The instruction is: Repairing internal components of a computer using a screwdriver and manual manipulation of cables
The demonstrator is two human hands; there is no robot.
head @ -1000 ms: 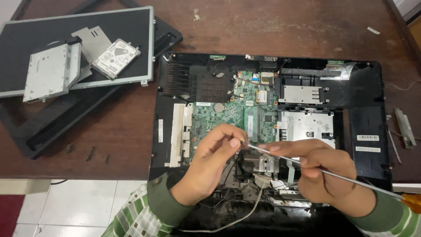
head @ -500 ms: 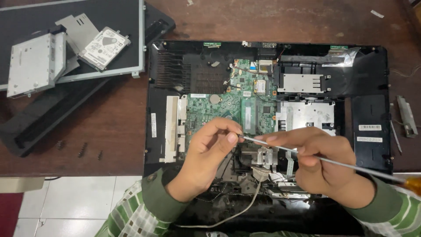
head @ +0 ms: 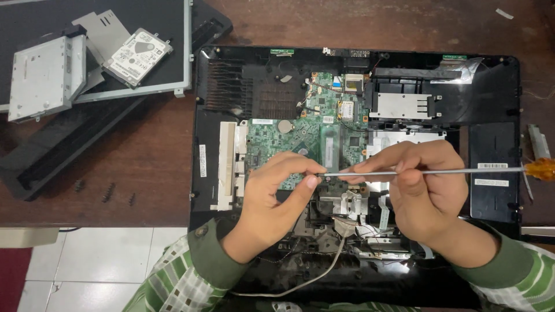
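An opened black laptop chassis lies on the wooden table, its green motherboard exposed. My right hand grips the long metal shaft of a screwdriver with an orange handle, held level over the board. My left hand pinches the screwdriver's tip between thumb and forefinger, just above the lower middle of the motherboard. Whether something small sits at the tip is hidden by my fingers. A grey cable trails from the chassis toward me.
At the upper left a flat grey panel carries a hard drive and a silver optical drive. A black cover piece lies below it, with loose screws nearby. A metal bracket rests at the right edge.
The screwdriver has swung from a downward slant to level. My left fingers stay pinched at its tip. The view has shifted slightly, with both hands still over the motherboard.
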